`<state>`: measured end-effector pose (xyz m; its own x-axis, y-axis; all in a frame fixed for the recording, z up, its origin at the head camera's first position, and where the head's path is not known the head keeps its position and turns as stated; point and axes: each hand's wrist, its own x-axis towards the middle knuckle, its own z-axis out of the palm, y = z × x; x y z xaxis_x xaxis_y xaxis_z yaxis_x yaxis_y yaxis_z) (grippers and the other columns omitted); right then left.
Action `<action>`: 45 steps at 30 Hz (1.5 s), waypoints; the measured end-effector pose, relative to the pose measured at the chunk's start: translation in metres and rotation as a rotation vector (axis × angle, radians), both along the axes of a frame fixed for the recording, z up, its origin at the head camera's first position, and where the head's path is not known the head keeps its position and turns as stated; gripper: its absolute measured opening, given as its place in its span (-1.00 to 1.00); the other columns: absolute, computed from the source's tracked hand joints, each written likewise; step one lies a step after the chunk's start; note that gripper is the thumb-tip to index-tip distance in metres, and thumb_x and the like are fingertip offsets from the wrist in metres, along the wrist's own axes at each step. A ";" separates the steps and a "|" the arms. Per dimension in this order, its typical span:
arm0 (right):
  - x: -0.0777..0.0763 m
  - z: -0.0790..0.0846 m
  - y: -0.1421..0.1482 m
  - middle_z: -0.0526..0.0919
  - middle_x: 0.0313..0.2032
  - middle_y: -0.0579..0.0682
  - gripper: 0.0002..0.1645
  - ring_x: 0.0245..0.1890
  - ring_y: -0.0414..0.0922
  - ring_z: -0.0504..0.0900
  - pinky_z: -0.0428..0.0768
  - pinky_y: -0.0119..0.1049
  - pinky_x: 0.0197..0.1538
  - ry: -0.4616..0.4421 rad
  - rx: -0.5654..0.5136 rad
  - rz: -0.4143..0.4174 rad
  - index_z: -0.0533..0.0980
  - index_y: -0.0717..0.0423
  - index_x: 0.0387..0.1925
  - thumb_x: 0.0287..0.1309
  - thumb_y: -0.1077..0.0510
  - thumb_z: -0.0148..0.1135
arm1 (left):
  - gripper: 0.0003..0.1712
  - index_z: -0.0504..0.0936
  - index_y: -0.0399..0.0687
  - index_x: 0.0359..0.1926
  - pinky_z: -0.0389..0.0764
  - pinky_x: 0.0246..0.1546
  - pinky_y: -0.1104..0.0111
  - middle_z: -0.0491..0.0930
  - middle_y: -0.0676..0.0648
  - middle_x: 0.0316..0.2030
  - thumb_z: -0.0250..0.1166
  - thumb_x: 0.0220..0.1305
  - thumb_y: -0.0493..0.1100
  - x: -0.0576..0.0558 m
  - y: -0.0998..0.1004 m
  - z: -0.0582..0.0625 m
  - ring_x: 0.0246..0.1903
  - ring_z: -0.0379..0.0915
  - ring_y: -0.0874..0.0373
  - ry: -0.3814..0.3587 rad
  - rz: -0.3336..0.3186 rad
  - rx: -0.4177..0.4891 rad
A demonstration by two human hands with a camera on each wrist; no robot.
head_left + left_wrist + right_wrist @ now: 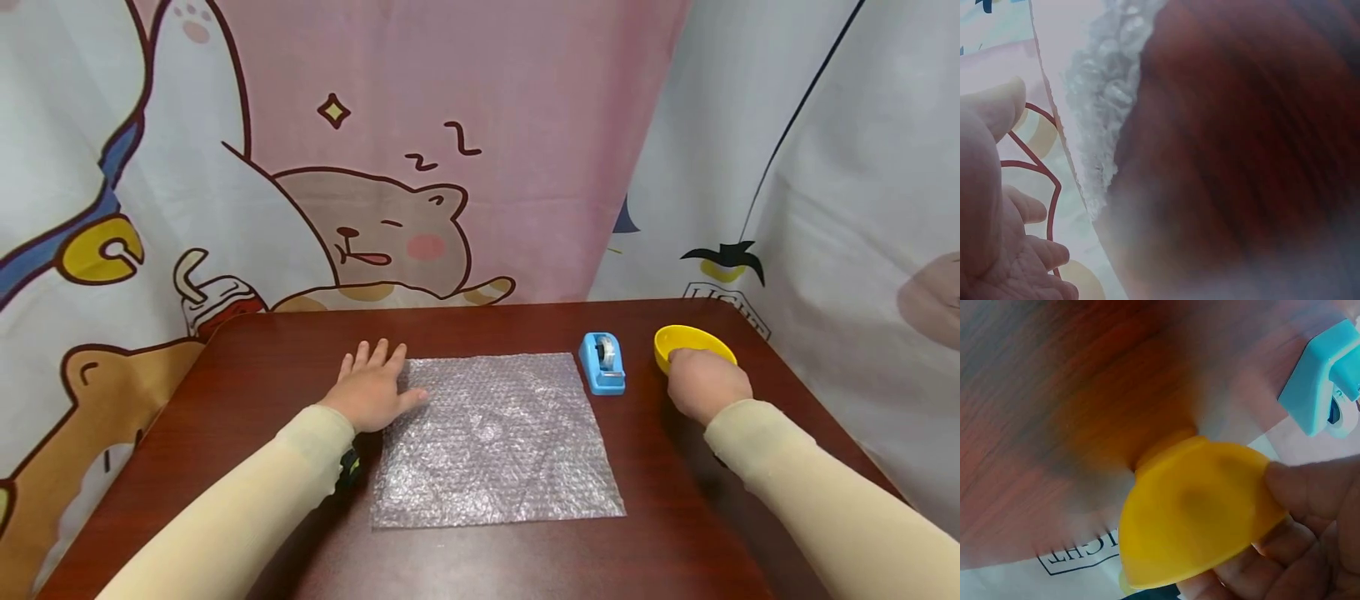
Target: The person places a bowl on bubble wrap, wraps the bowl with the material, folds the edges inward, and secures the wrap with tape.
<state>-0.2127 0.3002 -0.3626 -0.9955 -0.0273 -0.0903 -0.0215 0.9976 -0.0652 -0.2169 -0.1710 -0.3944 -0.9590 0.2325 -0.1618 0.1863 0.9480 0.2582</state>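
My right hand (708,385) grips a yellow bowl (688,338) by its rim at the right side of the table. The right wrist view shows the thumb (1291,486) on the outside of the bowl (1194,509) and the other fingers tucked over the rim. The bowl stands upright on its foot, close over the wood. Over the left edge of a flat sheet of bubble wrap (495,442), my left hand (370,390) is spread with straight fingers, holding nothing. In the left wrist view its palm (991,250) is beside the bubble wrap (1107,81).
A light blue tape dispenser (602,364) with a roll of tape stands between the bubble wrap and the bowl. The dark red-brown table (495,562) ends at the back and right against a printed cartoon curtain (555,150).
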 end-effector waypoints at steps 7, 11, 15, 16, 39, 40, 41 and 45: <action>0.002 0.001 -0.008 0.71 -0.37 0.26 -0.59 -0.44 0.12 0.57 0.70 0.38 -0.05 0.071 0.021 0.006 0.53 0.47 -0.04 0.25 0.21 0.43 | 0.09 -0.02 -0.16 0.69 -0.24 0.59 -0.35 -0.14 -0.39 0.67 0.12 0.48 0.41 0.000 -0.002 0.000 0.64 -0.36 -0.47 0.001 -0.006 -0.008; 0.004 0.007 -0.018 0.72 -0.36 0.27 -0.56 -0.45 0.12 0.57 0.70 0.38 -0.04 0.095 0.023 0.012 0.55 0.47 0.00 0.23 0.22 0.46 | 0.10 -0.02 -0.16 0.69 -0.25 0.59 -0.35 -0.15 -0.39 0.67 0.13 0.48 0.41 0.001 -0.004 0.000 0.64 -0.37 -0.46 -0.004 0.001 -0.008; 0.008 0.015 -0.033 0.72 -0.39 0.22 -0.59 -0.46 0.10 0.58 0.69 0.38 0.00 0.111 0.018 0.044 0.57 0.44 -0.03 0.21 0.24 0.48 | 0.10 -0.03 -0.16 0.69 -0.26 0.59 -0.34 -0.15 -0.39 0.67 0.13 0.48 0.41 0.000 -0.004 0.001 0.65 -0.37 -0.46 -0.012 0.009 -0.006; 0.009 0.017 -0.037 0.72 -0.40 0.21 -0.59 -0.47 0.09 0.58 0.69 0.38 0.00 0.113 0.019 0.056 0.58 0.43 -0.03 0.19 0.24 0.49 | 0.10 -0.03 -0.16 0.69 -0.26 0.59 -0.34 -0.15 -0.39 0.67 0.13 0.48 0.41 0.000 -0.004 0.001 0.64 -0.37 -0.46 -0.013 0.010 -0.007; 0.050 0.034 -0.130 0.64 -0.56 0.03 -0.84 -0.63 -0.05 0.53 0.74 -0.05 -0.37 0.454 0.048 0.406 0.62 0.19 -0.36 0.10 0.44 0.44 | 0.10 -0.04 -0.17 0.69 -0.24 0.59 -0.35 -0.10 -0.39 0.66 0.12 0.49 0.41 -0.002 -0.003 0.001 0.64 -0.30 -0.45 -0.043 0.012 -0.021; 0.052 0.032 -0.134 0.64 -0.57 0.03 -0.82 -0.64 -0.05 0.53 0.74 -0.06 -0.38 0.464 0.053 0.429 0.61 0.18 -0.37 0.08 0.44 0.46 | 0.10 -0.05 -0.17 0.69 -0.24 0.59 -0.35 -0.09 -0.38 0.66 0.12 0.49 0.41 -0.003 -0.003 0.001 0.64 -0.29 -0.45 -0.046 0.013 -0.023; 0.053 0.030 -0.139 0.64 -0.57 0.03 -0.80 -0.64 -0.06 0.52 0.74 -0.09 -0.38 0.463 0.052 0.445 0.61 0.18 -0.37 0.07 0.43 0.49 | 0.10 -0.04 -0.17 0.69 -0.23 0.59 -0.35 -0.09 -0.39 0.66 0.12 0.49 0.40 -0.003 -0.003 0.001 0.64 -0.28 -0.46 -0.048 0.012 -0.023; 0.060 0.021 -0.156 0.64 -0.59 -0.01 -0.77 -0.64 -0.09 0.51 0.73 -0.15 -0.40 0.463 0.058 0.535 0.61 0.14 -0.39 0.03 0.39 0.56 | 0.08 -0.03 -0.19 0.69 -0.22 0.58 -0.36 -0.07 -0.40 0.66 0.12 0.51 0.38 -0.002 -0.002 0.001 0.64 -0.27 -0.46 -0.052 0.009 -0.026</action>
<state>-0.1531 0.1446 -0.3420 -0.7831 -0.5315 0.3231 -0.5226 0.8439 0.1216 -0.2191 -0.1729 -0.3930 -0.9512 0.2192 -0.2171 0.1650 0.9560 0.2425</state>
